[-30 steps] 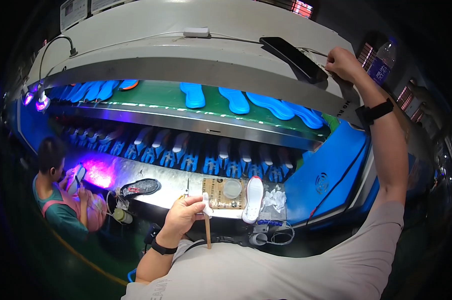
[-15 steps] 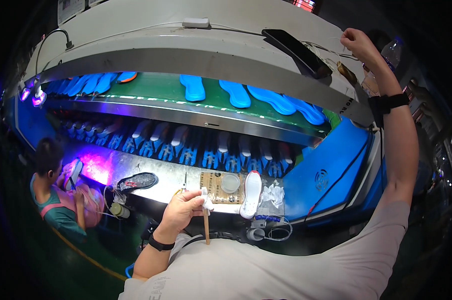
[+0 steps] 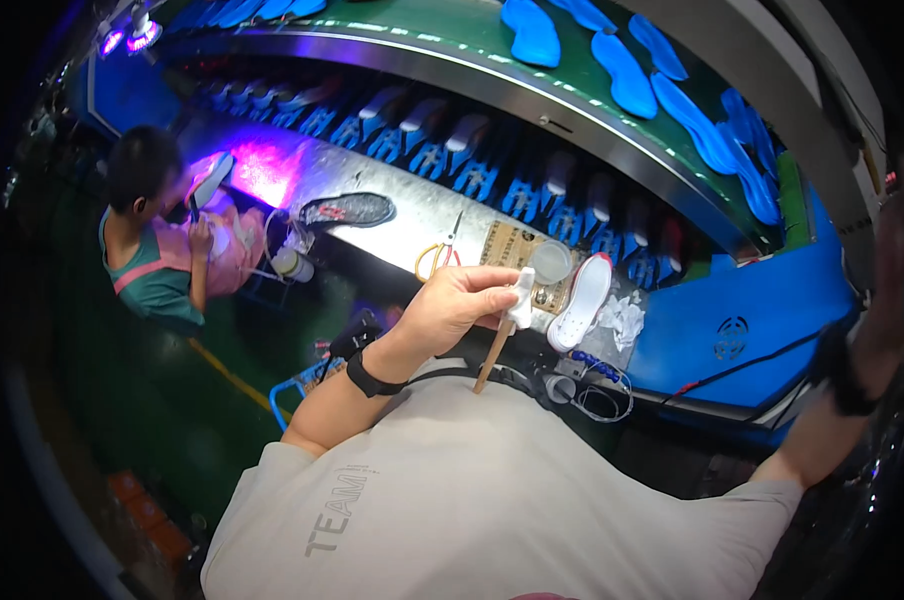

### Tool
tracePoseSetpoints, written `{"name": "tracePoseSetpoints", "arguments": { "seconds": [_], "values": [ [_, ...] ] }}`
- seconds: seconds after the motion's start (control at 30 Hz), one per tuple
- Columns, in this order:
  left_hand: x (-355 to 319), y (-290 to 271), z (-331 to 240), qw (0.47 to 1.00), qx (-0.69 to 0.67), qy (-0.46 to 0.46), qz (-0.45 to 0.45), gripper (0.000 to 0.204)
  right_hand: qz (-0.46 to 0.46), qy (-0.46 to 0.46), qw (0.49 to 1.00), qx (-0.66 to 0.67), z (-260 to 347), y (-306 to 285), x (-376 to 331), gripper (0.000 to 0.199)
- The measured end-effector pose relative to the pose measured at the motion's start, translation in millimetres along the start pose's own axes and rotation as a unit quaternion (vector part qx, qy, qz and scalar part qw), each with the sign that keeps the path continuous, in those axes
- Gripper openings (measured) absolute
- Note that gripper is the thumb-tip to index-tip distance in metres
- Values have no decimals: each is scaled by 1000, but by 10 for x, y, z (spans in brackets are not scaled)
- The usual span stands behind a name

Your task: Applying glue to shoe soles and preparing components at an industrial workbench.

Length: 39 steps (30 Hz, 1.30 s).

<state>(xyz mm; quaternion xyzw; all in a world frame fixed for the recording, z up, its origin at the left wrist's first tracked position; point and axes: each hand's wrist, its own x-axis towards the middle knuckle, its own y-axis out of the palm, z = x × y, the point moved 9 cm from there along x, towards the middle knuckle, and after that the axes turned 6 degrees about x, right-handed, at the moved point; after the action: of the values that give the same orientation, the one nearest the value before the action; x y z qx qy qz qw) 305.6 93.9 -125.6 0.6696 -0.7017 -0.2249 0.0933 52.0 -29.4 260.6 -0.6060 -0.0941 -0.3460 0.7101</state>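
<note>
My left hand (image 3: 469, 303) pinches the white wrapped end of a wooden stick (image 3: 492, 358), whose bare part hangs down in front of my shirt. Just beyond the fingers are a round translucent tub (image 3: 550, 262) on a brown cardboard sheet (image 3: 507, 243), and a white shoe sole with a red edge (image 3: 580, 303). Yellow-handled scissors (image 3: 442, 250) lie left of the cardboard. My right hand (image 3: 900, 205) is raised at the far right rim, dark and smeared, so its fingers cannot be made out.
Left, a seated co-worker (image 3: 157, 240) handles a shoe sole under purple lamps (image 3: 137, 32). A dark sole (image 3: 347, 210) and crumpled white paper (image 3: 622, 320) lie on the metal bench (image 3: 372, 240). Blue insoles (image 3: 622, 75) rest on the green belt above.
The view has tilted down and turned, so bench and co-worker sit differently in it. My right arm has swung lower and outward to the right. My left hand still grips the stick.
</note>
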Motion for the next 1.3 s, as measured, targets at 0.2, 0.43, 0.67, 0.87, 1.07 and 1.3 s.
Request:
{"name": "tracePoseSetpoints", "arguments": {
  "seconds": [0.2, 0.43, 0.67, 0.87, 1.07, 1.3],
  "values": [
    [-29, 45, -90, 1000, 10, 0, -15, 34, 178, 422, 690, 561, -165, 2562, -978, 13],
    [-51, 93, -81, 999, 35, 17, -9, 33, -74, 348, 510, 783, -693, 3229, -1270, 19],
    [-25, 87, -26, 999, 39, 18, -14, 34, -7, 329, 525, 785, -520, 3424, -1186, 23],
    [-57, 180, 54, 1000, 8, -1, -6, 40, 112, 333, 696, 626, -288, 3323, -973, 18],
    [-59, 257, 44, 1000, 13, 24, -2, 70, 244, 236, 822, 458, -47, 3343, -831, 30],
    [-92, 241, 65, 998, 51, 28, -19, 70, 277, 240, 820, 440, 13, 3438, -917, 36]
  ]
}}
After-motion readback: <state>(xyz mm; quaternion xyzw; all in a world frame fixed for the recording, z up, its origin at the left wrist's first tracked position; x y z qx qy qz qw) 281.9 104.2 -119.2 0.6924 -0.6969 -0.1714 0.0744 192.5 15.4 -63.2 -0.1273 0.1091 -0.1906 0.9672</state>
